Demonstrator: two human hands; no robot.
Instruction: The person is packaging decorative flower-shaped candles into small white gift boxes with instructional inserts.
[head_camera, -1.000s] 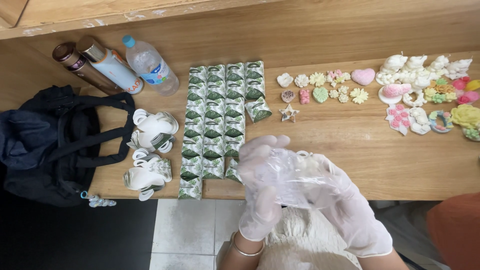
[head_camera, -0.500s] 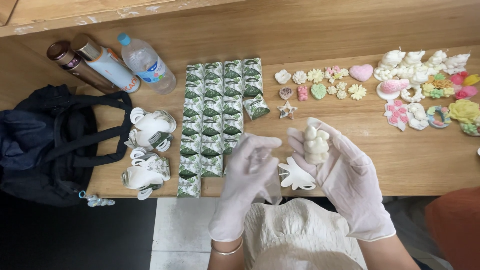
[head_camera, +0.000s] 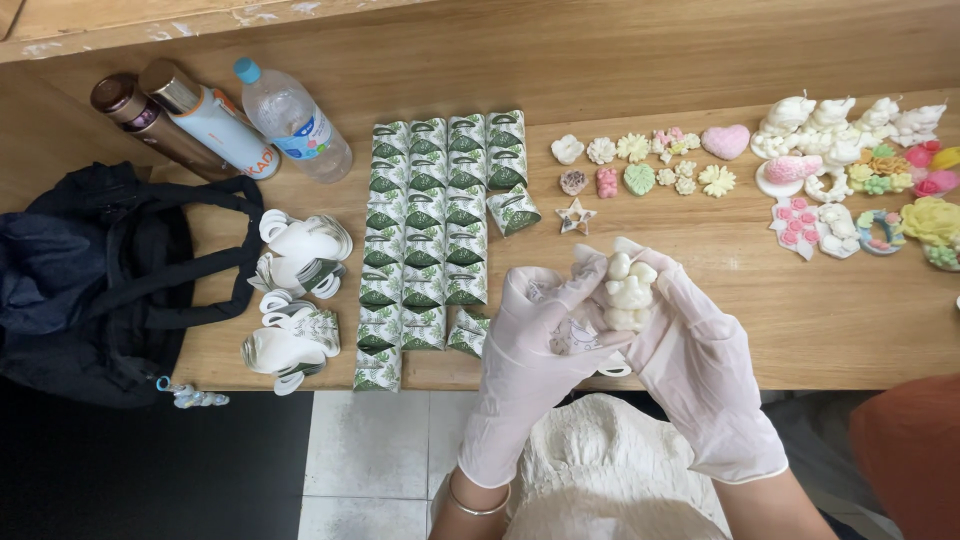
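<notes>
Both my hands wear thin white gloves and meet above the table's front edge. My right hand (head_camera: 700, 370) cradles a small cream wax figure (head_camera: 630, 290) with rounded lumps. My left hand (head_camera: 535, 360) presses a flat white box blank (head_camera: 585, 340) against the figure from the left. Left of my hands, rows of folded green-and-white leaf-print boxes (head_camera: 435, 220) cover the wooden table (head_camera: 760, 310).
Stacks of flat white blanks (head_camera: 300, 290) lie left of the boxes. A black bag (head_camera: 100, 280) sits at far left, with two flasks (head_camera: 170, 120) and a plastic water bottle (head_camera: 295, 125) behind it. Small coloured wax shapes (head_camera: 640, 170) and larger figures (head_camera: 860, 170) fill the right side.
A second ago both hands bunched a clear plastic wrap. Then they parted, showing the figure and blank in my right hand. Now my left hand has closed back onto them.
</notes>
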